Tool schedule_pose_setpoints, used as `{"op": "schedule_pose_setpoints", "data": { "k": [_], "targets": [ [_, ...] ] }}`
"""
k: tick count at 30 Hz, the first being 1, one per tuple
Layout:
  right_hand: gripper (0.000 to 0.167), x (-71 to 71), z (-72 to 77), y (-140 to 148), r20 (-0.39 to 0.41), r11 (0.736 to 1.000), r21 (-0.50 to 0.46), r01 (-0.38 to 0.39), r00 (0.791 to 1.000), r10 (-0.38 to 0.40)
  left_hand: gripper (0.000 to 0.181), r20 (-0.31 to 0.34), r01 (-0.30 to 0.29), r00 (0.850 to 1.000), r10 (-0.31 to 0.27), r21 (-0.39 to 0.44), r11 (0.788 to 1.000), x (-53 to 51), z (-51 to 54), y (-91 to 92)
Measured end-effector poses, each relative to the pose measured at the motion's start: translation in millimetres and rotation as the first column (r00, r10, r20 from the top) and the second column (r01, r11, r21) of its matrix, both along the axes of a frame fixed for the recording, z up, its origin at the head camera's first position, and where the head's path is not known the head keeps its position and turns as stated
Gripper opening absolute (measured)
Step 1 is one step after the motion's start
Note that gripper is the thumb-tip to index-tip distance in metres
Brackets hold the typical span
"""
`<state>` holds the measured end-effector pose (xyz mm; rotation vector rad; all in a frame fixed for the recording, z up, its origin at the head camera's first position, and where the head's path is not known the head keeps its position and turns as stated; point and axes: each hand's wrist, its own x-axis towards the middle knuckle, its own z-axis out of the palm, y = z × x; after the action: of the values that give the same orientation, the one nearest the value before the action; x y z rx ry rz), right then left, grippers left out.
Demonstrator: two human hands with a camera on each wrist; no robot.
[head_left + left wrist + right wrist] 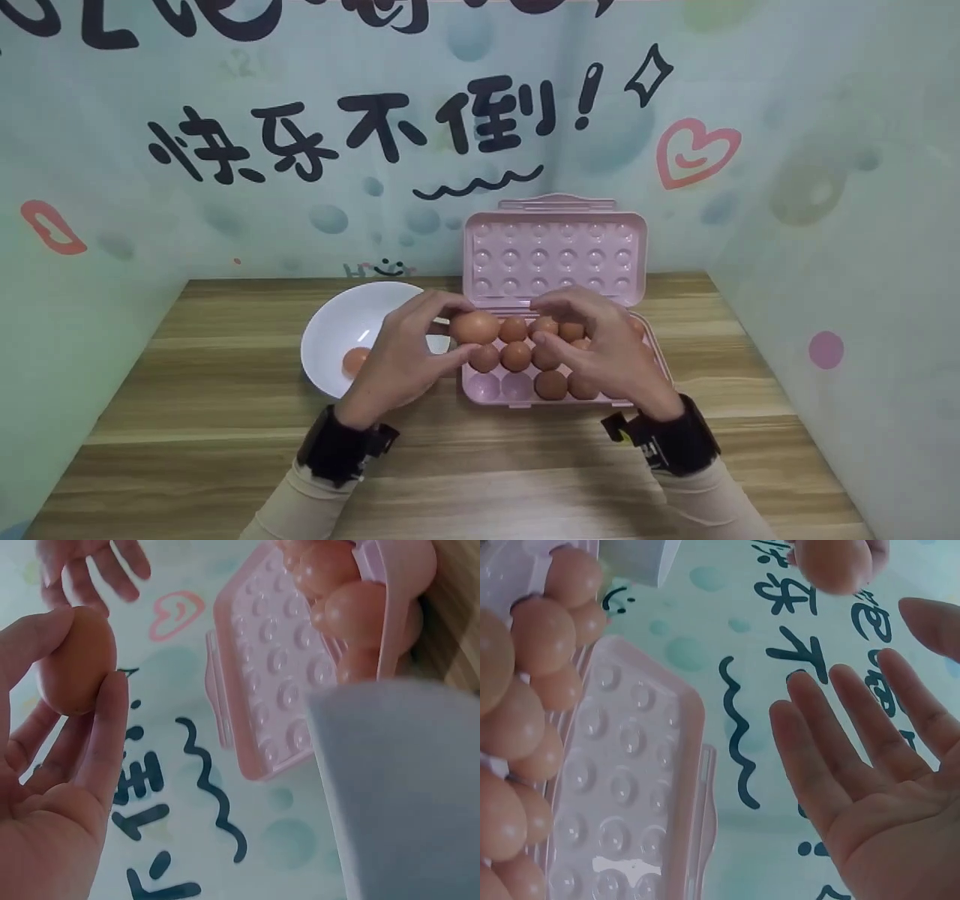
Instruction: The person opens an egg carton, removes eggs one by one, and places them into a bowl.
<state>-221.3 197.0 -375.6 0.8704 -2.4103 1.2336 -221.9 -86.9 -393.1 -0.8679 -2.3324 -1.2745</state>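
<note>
A brown egg point(475, 328) is pinched between the thumb and fingers of my left hand point(409, 349), above the left end of a pink egg box point(517, 406). In the left wrist view the egg point(79, 660) shows nearly whole, with fingers on both sides. My right hand point(600, 349) hovers over the box's right half, its fingers spread and holding nothing, apart from the egg. Rows of brown eggs point(515, 356) fill much of the box; two front-left hollows point(484, 386) hold none. The right hand hides part of the rows.
A white bowl point(319, 330) with a brown egg point(355, 361) inside stands left of the box, partly behind the left hand. The box's dimpled lid point(555, 259) stands open against the printed backdrop point(225, 225). Wooden tabletop point(480, 472) extends in front.
</note>
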Motion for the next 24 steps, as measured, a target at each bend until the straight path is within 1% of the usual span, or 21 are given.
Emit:
{"op": "schedule_pose_setpoints", "data": {
  "k": [4,7,9,11,12,14,16,19,21,24],
  "targets": [
    [0.035,-1.2,-2.6,7.9,-0.107,0.992,0.114,0.055,0.993,-0.043,0.042,0.005,-0.019,1.0,0.019,-0.054,0.998,-1.9,2.0,-20.9],
    [0.038,-2.1,-5.4,12.6,-0.145,0.982,0.17,0.077,0.988,-0.052,0.041,-0.006,-0.031,1.0,0.031,-0.116,0.993,-4.4,3.3,-38.3],
    [0.04,-2.7,-6.9,14.9,-0.16,0.975,0.201,0.092,0.985,-0.06,0.04,-0.019,-0.047,0.999,0.045,-0.166,0.985,-5.9,4.2,-49.7],
    [0.04,-2.8,-7.6,16.6,-0.159,0.97,0.224,0.097,0.985,-0.062,0.041,-0.033,-0.07,0.997,0.064,-0.223,0.972,-7.8,3.9,-59.9],
    [0.04,-2.7,-7.8,17.2,-0.154,0.967,0.233,0.101,0.986,-0.066,0.041,-0.032,-0.076,0.997,0.07,-0.25,0.965,-8.9,3.3,-64.8],
    [0.04,-2.4,-7.9,18.1,-0.139,0.966,0.239,0.1,0.988,-0.068,0.04,-0.012,-0.079,0.997,0.08,-0.298,0.951,-10.7,1.8,-73.6],
    [0.041,-2.1,-7.9,18.7,-0.124,0.965,0.243,0.097,0.99,-0.068,0.039,0.02,-0.069,0.996,0.081,-0.344,0.937,-12.5,-0.4,-81.5],
    [0.043,-2.1,-8.3,19.5,-0.113,0.966,0.243,0.089,0.992,-0.063,0.036,0.071,-0.027,0.996,0.059,-0.393,0.919,-13.9,-2.5,-91.8],
    [0.043,-1.9,-8.0,20.1,-0.109,0.964,0.25,0.089,0.992,-0.063,0.035,0.09,0.003,0.995,0.04,-0.432,0.902,-14.7,-4.0,-97.0],
    [0.044,-2.4,-7.8,21.5,-0.103,0.962,0.26,0.079,0.993,-0.054,0.031,0.1,0.042,0.995,0.007,-0.482,0.875,-16.2,-8.0,-103.6]
  ]
}}
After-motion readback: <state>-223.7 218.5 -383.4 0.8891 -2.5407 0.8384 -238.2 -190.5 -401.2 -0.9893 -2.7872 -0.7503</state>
